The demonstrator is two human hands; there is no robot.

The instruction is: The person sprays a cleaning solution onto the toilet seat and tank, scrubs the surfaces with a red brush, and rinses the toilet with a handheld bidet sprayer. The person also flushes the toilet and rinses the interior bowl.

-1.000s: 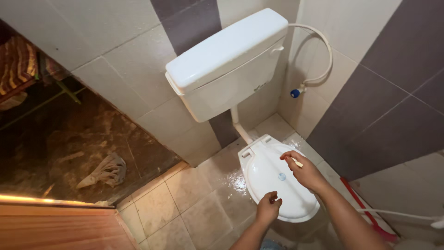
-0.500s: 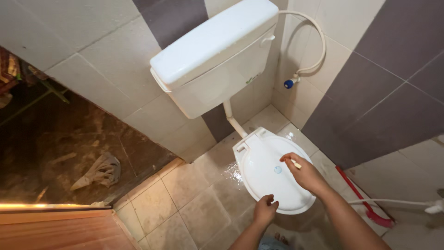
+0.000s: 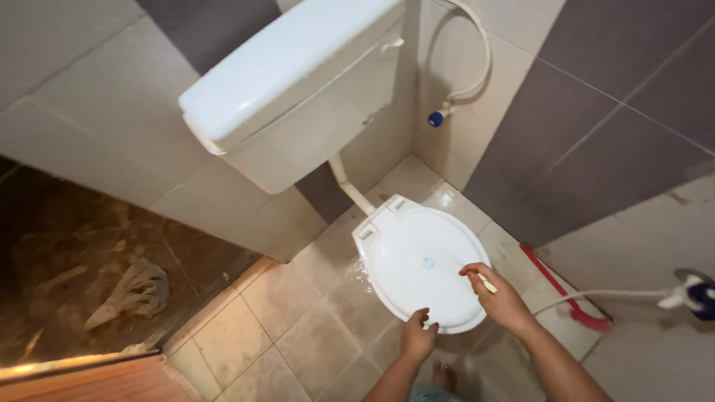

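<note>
Here, two hands work at a closed toilet lid [image 3: 417, 264].
Right hand [image 3: 500, 296] clenches a pale handle [image 3: 488, 284] on the lid's right; left hand [image 3: 417, 336], fingers curled, touches the near rim.

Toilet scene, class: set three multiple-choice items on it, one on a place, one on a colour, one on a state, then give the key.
1. Where does the crumpled rag lie?
A. on the dark floor at left
B. on the cistern
C. on the toilet lid

2. What colour is the valve knob on the wall?
A. red
B. blue
C. green

3. How is the toilet lid?
A. raised
B. removed
C. closed

Key: 1 A, it lies on the brown floor beyond the step; 2 B, the knob under the hose is blue; 3 C, the lid lies flat, with the left hand at its front edge and the right hand on it.
</note>
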